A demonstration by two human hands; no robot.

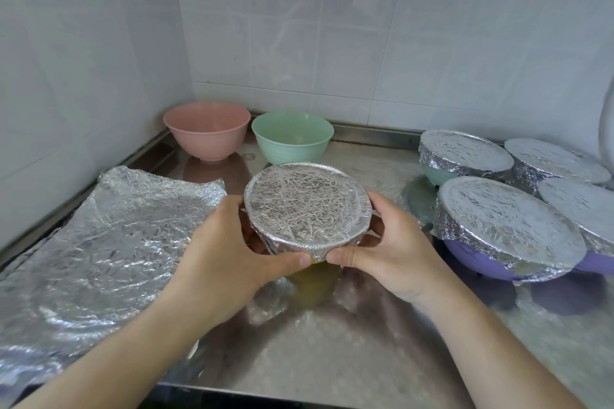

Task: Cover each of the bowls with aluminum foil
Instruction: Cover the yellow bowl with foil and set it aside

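Steel desk filling the lower view, tucked into a corner of white tiled wall. Broad crinkled foil sheet spread flat along the left side, its far edge curling up near the wall, just beside the left forearm. At right, a cluster of four foil-capped bowls packed close together: nearest purple bowl, a second purple bowl behind and to its right, a green covered bowl at the back, one more covered bowl behind that, colour hidden. Pale curved edge of some object at the far right, too cropped to identify. In the far corner, bare pink bowl and bare mint bowl, upright, side by side, uncovered. In the centre, yellow bowl with foil cover stretched tight over the rim, tilted toward the camera. Left hand and right hand curled around opposite sides, thumbs pinching the foil's near edge, thumb tips nearly meeting.
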